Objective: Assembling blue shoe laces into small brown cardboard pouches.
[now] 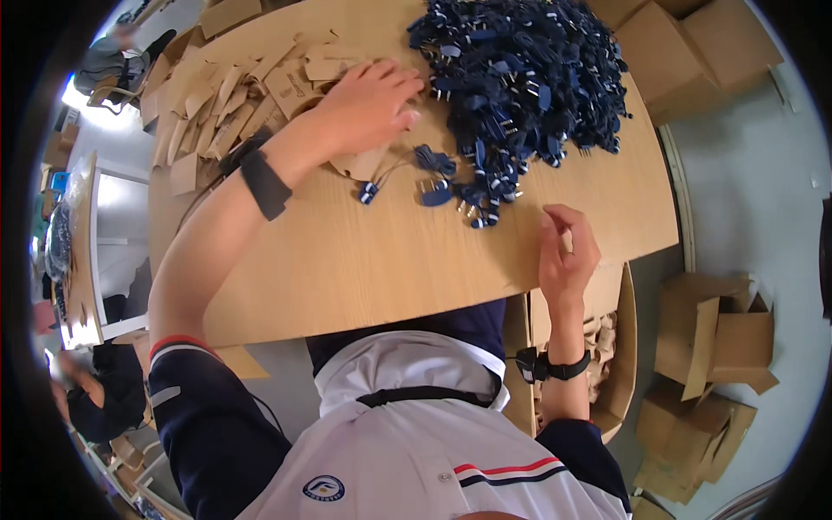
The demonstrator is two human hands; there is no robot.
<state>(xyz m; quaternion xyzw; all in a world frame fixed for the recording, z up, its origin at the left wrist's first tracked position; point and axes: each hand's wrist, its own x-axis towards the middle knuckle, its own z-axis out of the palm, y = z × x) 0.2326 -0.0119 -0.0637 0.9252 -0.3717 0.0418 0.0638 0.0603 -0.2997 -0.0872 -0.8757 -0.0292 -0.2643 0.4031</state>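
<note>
Over the right end of a pile of flat brown paper sleeves, my left hand reaches with its fingers stretched out and slightly apart. Part of one paper sleeve shows beneath its palm; whether the hand touches it I cannot tell. My right hand hovers by the table's front edge, fingers loosely curled, a gap between thumb and forefinger and nothing visible in it. A big heap of dark blue plugs with cords covers the far right. Between the hands lie a loose plug and a small blue-and-white connector.
Under the table's front edge, beside my right forearm, stands an open carton holding brown paper packets. More cardboard boxes sit on the floor at right, and a large one at far right. Two people are off to the left.
</note>
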